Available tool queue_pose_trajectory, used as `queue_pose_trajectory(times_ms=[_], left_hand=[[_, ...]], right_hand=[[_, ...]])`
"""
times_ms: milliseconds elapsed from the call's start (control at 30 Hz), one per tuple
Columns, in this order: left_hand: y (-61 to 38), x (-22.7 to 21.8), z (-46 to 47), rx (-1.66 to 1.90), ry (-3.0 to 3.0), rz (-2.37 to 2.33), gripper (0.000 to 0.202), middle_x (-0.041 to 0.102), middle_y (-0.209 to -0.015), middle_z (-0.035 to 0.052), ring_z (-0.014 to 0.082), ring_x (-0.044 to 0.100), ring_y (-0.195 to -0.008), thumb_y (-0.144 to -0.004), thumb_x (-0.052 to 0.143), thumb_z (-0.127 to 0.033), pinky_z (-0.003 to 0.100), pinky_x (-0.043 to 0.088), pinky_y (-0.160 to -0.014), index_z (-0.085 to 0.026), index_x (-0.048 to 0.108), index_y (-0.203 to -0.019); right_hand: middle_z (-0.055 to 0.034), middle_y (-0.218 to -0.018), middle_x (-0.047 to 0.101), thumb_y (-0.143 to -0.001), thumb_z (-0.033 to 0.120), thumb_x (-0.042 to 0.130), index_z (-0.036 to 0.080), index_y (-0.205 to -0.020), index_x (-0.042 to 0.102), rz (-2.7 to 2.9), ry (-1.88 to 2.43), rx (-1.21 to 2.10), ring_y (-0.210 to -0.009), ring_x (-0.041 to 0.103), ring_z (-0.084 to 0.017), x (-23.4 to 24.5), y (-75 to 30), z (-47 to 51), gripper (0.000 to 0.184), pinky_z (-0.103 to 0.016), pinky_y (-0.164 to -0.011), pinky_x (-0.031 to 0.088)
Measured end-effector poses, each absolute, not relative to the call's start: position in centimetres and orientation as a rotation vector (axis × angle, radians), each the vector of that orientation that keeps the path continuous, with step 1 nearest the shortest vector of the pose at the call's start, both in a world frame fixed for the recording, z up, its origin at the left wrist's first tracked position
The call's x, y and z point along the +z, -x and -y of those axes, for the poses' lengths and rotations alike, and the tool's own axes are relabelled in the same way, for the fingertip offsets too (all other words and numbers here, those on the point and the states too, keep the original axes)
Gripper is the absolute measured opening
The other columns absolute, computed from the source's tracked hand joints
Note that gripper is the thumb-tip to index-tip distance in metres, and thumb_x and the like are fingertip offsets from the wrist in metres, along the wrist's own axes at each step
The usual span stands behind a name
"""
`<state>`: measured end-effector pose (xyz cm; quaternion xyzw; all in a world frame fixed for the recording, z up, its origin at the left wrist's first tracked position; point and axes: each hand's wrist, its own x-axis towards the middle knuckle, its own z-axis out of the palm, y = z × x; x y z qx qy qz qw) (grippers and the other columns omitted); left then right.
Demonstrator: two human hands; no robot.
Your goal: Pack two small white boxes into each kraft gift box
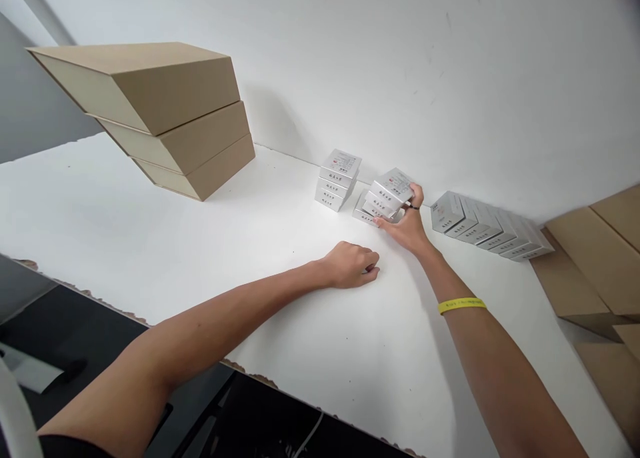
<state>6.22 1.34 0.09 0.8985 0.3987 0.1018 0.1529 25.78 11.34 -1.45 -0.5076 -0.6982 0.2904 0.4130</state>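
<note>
My right hand (407,226) is closed round a small stack of flat white boxes (387,195), thumb and fingers on its right side; the stack is tilted and rests on the white table (150,218) near the wall. A second upright stack of white boxes (337,179) stands just left of it. My left hand (350,265) lies on the table in front of these stacks, fingers curled under, with nothing visible in it. A yellow band (461,305) circles my right wrist.
A row of white boxes (487,228) leans along the wall at the right. Three large brown cartons (165,118) are stacked at the back left. Flat brown cardboard (595,265) lies at the right edge. The table's ragged front edge (240,368) runs below my arms.
</note>
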Motion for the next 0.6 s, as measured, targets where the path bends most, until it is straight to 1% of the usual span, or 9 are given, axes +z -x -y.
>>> queue_pose_trajectory(times_ms=[100,200,300,367,500,600], left_hand=[[-6.2,0.0,-1.4,0.284,-2.572,-1.138,0.023,0.072,-0.084,0.0012,0.0164,0.061,-0.069,-0.1,0.054,-0.028,0.031,0.027,-0.055,-0.02,0.053,-0.078],[-6.2,0.0,-1.4,0.274,-2.565,-1.14,0.024,0.073,-0.085,0.0014,0.0165,0.062,-0.069,-0.1,0.054,-0.029,0.031,0.027,-0.055,-0.02,0.054,-0.078],[-6.2,-0.2,-1.4,0.269,-2.555,-1.144,0.024,0.073,-0.086,0.0015,0.0166,0.062,-0.069,-0.101,0.054,-0.03,0.031,0.028,-0.055,-0.02,0.055,-0.079],[-6.2,-0.2,-1.4,0.267,-2.55,-1.147,0.024,0.073,-0.086,0.0015,0.0166,0.061,-0.068,-0.101,0.054,-0.03,0.031,0.028,-0.054,-0.02,0.055,-0.079],[-6.2,-0.1,-1.4,0.262,-2.543,-1.15,0.024,0.073,-0.085,0.0015,0.0163,0.06,-0.066,-0.101,0.053,-0.03,0.031,0.027,-0.053,-0.02,0.055,-0.078],[-6.2,0.0,-1.4,0.264,-2.537,-1.153,0.025,0.073,-0.084,0.0016,0.0159,0.059,-0.065,-0.101,0.053,-0.03,0.031,0.027,-0.053,-0.02,0.054,-0.078]], right_hand=[[-0.0117,-0.149,0.048,-0.071,0.051,0.084,0.033,-0.153,0.01,1.764,1.194,0.822,-0.129,0.057,-0.025,-1.0,-25.9,-12.4,0.112,-0.051,-0.108,0.055],[-0.0113,-0.147,0.05,-0.067,0.053,0.088,0.034,-0.154,0.01,1.795,1.159,0.911,-0.127,0.058,-0.027,-0.9,-25.9,-13.2,0.118,-0.054,-0.109,0.054],[-0.011,-0.145,0.052,-0.061,0.053,0.092,0.034,-0.153,0.012,1.835,1.145,0.976,-0.134,0.054,-0.029,-0.9,-26.1,-13.7,0.123,-0.056,-0.115,0.048],[-0.0115,-0.147,0.05,-0.058,0.051,0.094,0.033,-0.153,0.014,1.847,1.137,0.995,-0.138,0.051,-0.03,-0.8,-26.2,-14.0,0.125,-0.056,-0.118,0.045],[-0.013,-0.153,0.044,-0.056,0.048,0.096,0.033,-0.151,0.017,1.828,1.125,1.018,-0.138,0.052,-0.03,-0.8,-26.2,-14.9,0.125,-0.055,-0.119,0.045],[-0.0123,-0.155,0.041,-0.059,0.047,0.093,0.036,-0.152,0.012,1.801,1.116,1.047,-0.136,0.054,-0.029,-1.2,-25.8,-15.3,0.125,-0.055,-0.117,0.047]])
